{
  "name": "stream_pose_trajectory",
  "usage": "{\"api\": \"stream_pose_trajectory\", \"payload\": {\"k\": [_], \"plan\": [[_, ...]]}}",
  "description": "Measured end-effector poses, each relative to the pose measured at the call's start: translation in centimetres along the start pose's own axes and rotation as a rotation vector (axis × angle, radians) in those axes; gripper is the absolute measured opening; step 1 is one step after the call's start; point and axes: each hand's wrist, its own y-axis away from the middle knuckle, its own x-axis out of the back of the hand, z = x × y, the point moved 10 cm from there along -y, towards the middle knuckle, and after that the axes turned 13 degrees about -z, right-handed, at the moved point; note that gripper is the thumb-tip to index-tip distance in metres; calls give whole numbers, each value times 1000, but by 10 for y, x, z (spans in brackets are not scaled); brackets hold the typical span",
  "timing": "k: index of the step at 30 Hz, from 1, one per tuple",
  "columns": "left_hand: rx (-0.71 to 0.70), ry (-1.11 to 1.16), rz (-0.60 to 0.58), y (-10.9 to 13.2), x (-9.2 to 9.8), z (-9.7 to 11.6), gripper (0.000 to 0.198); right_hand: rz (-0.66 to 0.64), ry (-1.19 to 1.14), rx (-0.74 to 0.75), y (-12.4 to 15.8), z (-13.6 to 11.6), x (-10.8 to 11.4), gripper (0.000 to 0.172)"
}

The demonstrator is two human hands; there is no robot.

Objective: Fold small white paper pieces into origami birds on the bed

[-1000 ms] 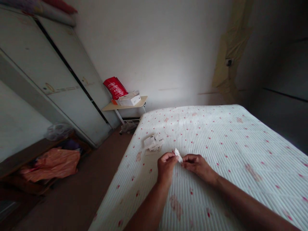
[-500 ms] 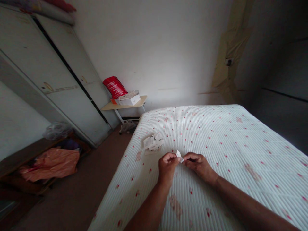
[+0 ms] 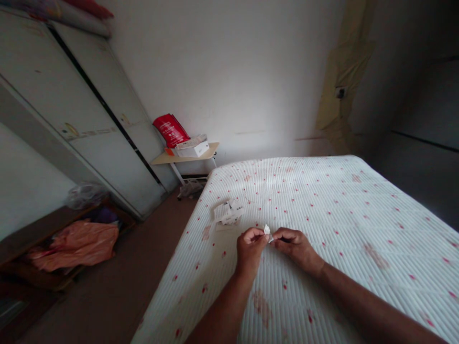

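Note:
Over the bed my left hand (image 3: 250, 243) pinches a small crumpled white piece, which looks like paper (image 3: 267, 230), between thumb and fingertips. My right hand (image 3: 293, 244) meets it from the other side, its thumb and forefinger closed on the lower edge of the same piece. Fingertips cover part of it, so its full shape is hidden. Just beyond my left hand lies a loose pile of printed white papers (image 3: 228, 213) on the bed cover.
The bed (image 3: 322, 205) has a ribbed white cover with red dots. Behind its far left corner stands a small table (image 3: 161, 159) bearing a red bag (image 3: 171, 130) and a white box (image 3: 193, 148). A grey wardrobe (image 3: 82, 119) and a low shelf with an orange bag (image 3: 82, 242) are at left.
Both hands stay almost where they were. The white piece between them has shifted very slightly and looks a little more crumpled at its top.

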Motion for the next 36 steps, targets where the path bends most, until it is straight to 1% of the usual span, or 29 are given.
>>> {"api": "stream_pose_trajectory", "payload": {"k": [7, 11, 14, 17, 19, 21, 28, 31, 36], "plan": [[21, 65, 22, -1, 4, -6, 15, 13, -1, -54, 1, 3, -1, 20], [22, 110, 21, 0, 8, -3, 16, -28, -24, -81, 2, -1, -3, 19], [17, 166, -36, -1, 6, -1, 14, -12, -8, -73, 2, -6, 3, 18], [17, 226, -115, -2, 2, -1, 11, 60, 47, -19, 3, -11, 15, 16], [23, 256, -161, -2, -1, -3, 10, 94, 119, 52, 4, -19, 19, 14], [23, 275, -207, -2, -3, -4, 9, 104, 226, 134, 6, -29, 19, 13], [11, 220, -311, 0, -11, -6, 6, 72, 652, 386, 15, -64, -2, 22], [-9, 211, -351, 1, -15, -3, 5, 64, 794, 416, 18, -68, -10, 22], [-19, 210, -383, 2, -18, 0, 3, 66, 909, 408, 18, -67, -16, 20]]}}
